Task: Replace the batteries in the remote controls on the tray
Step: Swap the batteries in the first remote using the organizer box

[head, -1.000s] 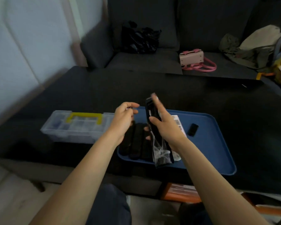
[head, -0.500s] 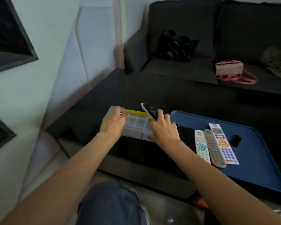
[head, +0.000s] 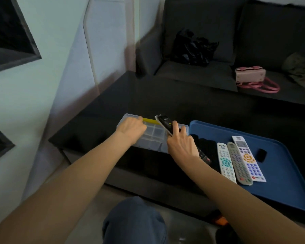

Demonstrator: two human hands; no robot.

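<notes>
Blue tray [head: 282, 187] lies on the black bench [head: 148, 99], right of frame centre. On the tray, three light-coloured remote controls [head: 240, 161] lie side by side, touching; black remotes [head: 206, 148] lie to their left, partly hidden by the right forearm. A small black cover [head: 261, 155] lies apart, right of the light remotes. Right hand [head: 180, 145] grasps a black remote control [head: 166, 124], tilted, over a clear compartment box [head: 152, 136] with a yellow handle [head: 151, 120]. The box stands on the bench just left of the tray. Left hand [head: 131, 127] rests on the box's left end, fingers curled over its far edge. Upper right: dark sofa [head: 201, 74] carrying a black bag [head: 192, 48] and a pink handbag [head: 252, 78].
</notes>
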